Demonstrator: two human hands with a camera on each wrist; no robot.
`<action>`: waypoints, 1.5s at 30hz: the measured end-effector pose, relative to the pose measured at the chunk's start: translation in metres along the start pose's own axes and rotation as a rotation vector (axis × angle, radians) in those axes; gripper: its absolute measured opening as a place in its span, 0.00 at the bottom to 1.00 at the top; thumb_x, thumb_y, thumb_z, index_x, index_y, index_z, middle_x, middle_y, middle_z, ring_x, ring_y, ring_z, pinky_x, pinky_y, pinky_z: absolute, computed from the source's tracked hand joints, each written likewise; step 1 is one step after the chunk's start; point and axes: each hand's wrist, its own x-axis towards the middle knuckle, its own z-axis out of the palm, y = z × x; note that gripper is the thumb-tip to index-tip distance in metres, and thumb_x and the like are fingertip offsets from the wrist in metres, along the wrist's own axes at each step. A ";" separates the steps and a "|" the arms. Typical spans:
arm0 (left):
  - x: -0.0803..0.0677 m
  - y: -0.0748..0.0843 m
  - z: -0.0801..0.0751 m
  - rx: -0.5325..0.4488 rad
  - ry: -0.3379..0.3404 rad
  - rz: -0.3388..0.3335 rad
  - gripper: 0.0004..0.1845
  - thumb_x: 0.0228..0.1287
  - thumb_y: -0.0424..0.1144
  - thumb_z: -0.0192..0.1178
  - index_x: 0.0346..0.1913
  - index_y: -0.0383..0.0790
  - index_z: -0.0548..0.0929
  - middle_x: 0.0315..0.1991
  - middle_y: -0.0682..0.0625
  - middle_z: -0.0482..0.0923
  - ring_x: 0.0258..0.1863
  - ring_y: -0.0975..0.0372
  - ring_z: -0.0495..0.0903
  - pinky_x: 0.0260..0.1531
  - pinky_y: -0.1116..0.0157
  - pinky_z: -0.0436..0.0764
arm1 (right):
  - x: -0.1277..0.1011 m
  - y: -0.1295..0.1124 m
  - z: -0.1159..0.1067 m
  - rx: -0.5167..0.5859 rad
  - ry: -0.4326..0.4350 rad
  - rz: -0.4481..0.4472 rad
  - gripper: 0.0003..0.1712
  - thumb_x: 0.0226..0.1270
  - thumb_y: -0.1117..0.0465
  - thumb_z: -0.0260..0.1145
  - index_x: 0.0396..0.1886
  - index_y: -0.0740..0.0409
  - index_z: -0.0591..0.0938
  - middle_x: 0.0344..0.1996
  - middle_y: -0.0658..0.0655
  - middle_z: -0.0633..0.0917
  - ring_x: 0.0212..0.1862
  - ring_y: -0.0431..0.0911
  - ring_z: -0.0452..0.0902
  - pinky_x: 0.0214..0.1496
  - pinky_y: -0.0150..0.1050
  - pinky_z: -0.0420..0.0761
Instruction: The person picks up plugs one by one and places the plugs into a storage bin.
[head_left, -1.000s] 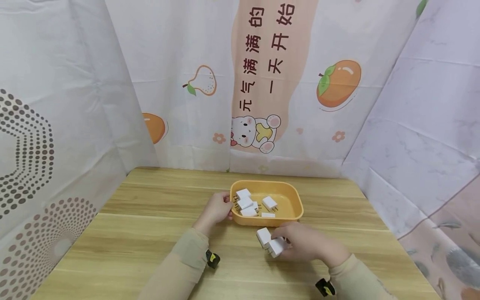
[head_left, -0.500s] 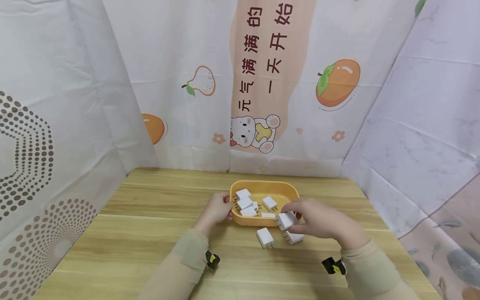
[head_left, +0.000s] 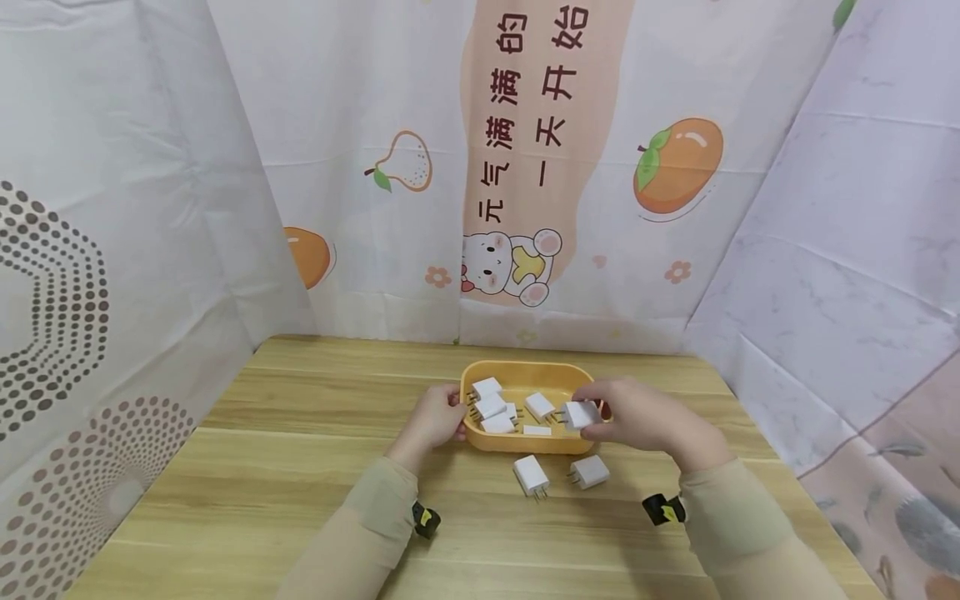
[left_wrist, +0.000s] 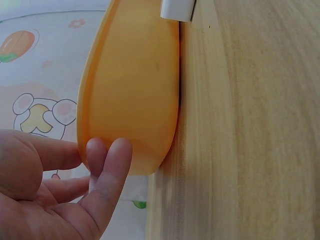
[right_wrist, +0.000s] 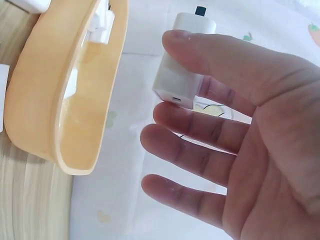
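My right hand [head_left: 648, 415] pinches a white charger plug [head_left: 581, 415] between thumb and fingers, above the right end of a yellow plastic basket [head_left: 517, 444]. Its prongs point left in the head view; the right wrist view shows a port in the near end of the charger plug [right_wrist: 172, 85]. With its fingers against the outer wall, my left hand [head_left: 431, 417] holds the basket's left end. Several white charger plugs lie inside, bunched at the left, with a separate plug [head_left: 538, 406] near the middle. Two more plugs, one left [head_left: 531, 474] and one right [head_left: 589, 472], lie before the basket.
The basket stands on a wood-grain table [head_left: 322, 467], towards its back edge. Printed curtains [head_left: 375, 250] hang behind the table and along both sides. Each wrist carries a dark strap piece, such as the black strap [head_left: 664, 509] on the right.
My right hand has taken one charger plug from the table and carried it up and back over the basket's right end. The left hand has stayed at the basket.
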 end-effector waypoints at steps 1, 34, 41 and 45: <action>0.000 0.000 0.000 0.002 0.000 0.000 0.18 0.72 0.27 0.52 0.62 0.26 0.77 0.32 0.45 0.72 0.22 0.60 0.80 0.26 0.61 0.87 | 0.002 0.002 -0.001 0.008 0.000 0.011 0.18 0.60 0.59 0.77 0.49 0.52 0.84 0.33 0.45 0.82 0.32 0.40 0.75 0.31 0.35 0.78; -0.001 0.002 0.003 0.017 -0.003 -0.003 0.15 0.73 0.27 0.52 0.58 0.27 0.78 0.31 0.46 0.71 0.24 0.56 0.83 0.29 0.57 0.87 | 0.066 0.064 0.000 -0.102 0.069 0.193 0.18 0.58 0.53 0.78 0.44 0.56 0.86 0.35 0.52 0.83 0.37 0.49 0.76 0.42 0.48 0.77; 0.000 0.002 0.002 0.013 0.006 -0.001 0.17 0.73 0.27 0.51 0.61 0.28 0.78 0.32 0.45 0.72 0.25 0.56 0.82 0.29 0.57 0.87 | 0.071 0.064 0.004 -0.098 0.070 0.223 0.18 0.59 0.50 0.77 0.42 0.54 0.85 0.32 0.51 0.81 0.36 0.48 0.74 0.39 0.46 0.74; -0.001 0.002 0.001 0.020 0.002 0.000 0.17 0.73 0.27 0.51 0.61 0.27 0.77 0.33 0.45 0.72 0.25 0.55 0.83 0.29 0.57 0.87 | 0.074 0.065 0.006 -0.103 0.074 0.239 0.18 0.58 0.50 0.77 0.42 0.54 0.85 0.32 0.51 0.81 0.36 0.49 0.74 0.39 0.46 0.74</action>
